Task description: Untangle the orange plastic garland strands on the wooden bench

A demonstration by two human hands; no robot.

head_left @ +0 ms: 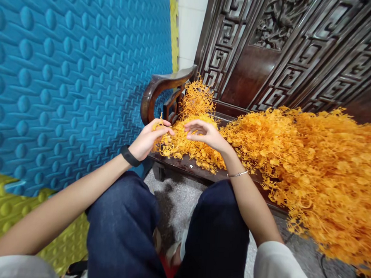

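My left hand [151, 137], with a black band on its wrist, is closed around an orange plastic sprig [164, 149] whose thin tips stick out above and below the fingers. Facing it from the right, my right hand [206, 135] has its fingers loosely curved and thumb apart, with nothing visible in it. It hovers over a small heap of orange branching plastic pieces [200, 150] on the dark wooden bench seat [187, 166]. What lies under the right palm is hidden. More of these pieces [199, 99] rise against the bench's left end.
A much larger pile of orange pieces [321, 162] spreads along the bench to the right. The bench has a curved armrest [150, 91] and a carved back [248, 71]. Blue textured matting [67, 74] stands at the left. A cable [324, 268] lies on the floor.
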